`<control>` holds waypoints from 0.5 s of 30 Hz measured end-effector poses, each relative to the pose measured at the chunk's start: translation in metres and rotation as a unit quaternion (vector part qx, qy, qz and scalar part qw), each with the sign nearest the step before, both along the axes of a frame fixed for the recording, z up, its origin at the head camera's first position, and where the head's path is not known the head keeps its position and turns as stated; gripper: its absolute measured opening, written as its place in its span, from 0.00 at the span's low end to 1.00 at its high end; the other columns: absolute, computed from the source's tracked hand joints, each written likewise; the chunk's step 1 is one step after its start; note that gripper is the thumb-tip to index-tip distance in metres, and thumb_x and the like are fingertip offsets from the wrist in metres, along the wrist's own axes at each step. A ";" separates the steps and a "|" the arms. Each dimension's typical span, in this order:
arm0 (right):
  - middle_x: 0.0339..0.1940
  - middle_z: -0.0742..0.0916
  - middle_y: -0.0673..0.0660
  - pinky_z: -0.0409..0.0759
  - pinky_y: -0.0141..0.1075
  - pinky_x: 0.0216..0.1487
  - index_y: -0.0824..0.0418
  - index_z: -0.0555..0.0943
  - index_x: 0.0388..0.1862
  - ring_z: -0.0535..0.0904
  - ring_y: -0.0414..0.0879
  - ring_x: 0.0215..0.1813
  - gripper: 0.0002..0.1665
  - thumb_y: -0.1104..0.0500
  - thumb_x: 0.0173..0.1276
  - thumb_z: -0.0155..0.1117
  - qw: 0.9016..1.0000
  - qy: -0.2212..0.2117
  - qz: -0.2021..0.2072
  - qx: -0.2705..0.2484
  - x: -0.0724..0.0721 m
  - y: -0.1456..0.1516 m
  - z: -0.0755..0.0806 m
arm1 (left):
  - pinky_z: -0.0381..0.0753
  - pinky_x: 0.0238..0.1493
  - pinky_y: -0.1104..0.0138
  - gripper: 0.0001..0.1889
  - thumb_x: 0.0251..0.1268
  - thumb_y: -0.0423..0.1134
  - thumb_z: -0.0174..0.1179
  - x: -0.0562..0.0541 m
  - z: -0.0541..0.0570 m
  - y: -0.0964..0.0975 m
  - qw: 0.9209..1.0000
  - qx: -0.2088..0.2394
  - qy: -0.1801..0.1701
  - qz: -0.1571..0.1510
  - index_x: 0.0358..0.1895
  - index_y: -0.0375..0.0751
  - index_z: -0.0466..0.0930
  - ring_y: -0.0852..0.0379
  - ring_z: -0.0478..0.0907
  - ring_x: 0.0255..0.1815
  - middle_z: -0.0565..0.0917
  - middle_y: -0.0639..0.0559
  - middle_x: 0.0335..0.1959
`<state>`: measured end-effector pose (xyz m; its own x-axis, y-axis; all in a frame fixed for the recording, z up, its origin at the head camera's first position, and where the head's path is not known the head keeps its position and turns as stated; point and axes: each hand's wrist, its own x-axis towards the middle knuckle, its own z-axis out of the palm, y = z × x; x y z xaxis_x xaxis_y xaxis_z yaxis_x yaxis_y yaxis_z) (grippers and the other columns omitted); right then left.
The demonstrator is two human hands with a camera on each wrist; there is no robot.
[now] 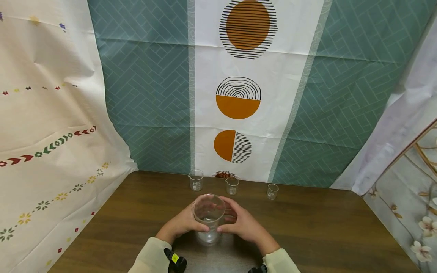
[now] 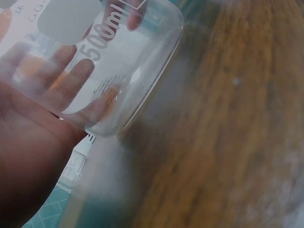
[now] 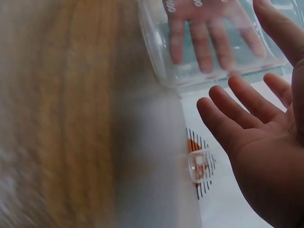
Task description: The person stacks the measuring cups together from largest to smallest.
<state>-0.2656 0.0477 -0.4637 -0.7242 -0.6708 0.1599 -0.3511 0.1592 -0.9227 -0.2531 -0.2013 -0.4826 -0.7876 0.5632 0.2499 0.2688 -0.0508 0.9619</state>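
A large clear glass beaker stands upright between both hands near the front of the table; the left wrist view shows a 500ml mark on its side. My left hand holds it from the left, thumb in front and fingers round the back, visible through the glass. On the other side my right hand is cupped beside the beaker, its thumb at the front of the glass. In the right wrist view, the fingers of that hand are spread, with a gap between them and the beaker.
Behind the hands, three smaller beakers stand in a row along the back of the brown wooden table: a left one, a middle one and a smaller right one. Patterned cloths hang behind and at both sides.
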 end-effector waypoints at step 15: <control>0.68 0.74 0.61 0.69 0.54 0.66 0.51 0.60 0.74 0.70 0.59 0.70 0.47 0.58 0.59 0.73 1.000 0.007 0.007 -0.003 -0.009 0.016 0.011 | 0.67 0.69 0.54 0.49 0.50 0.37 0.74 0.000 0.001 -0.001 1.000 0.003 0.018 -0.007 0.73 0.37 0.51 0.36 0.63 0.70 0.66 0.30 0.68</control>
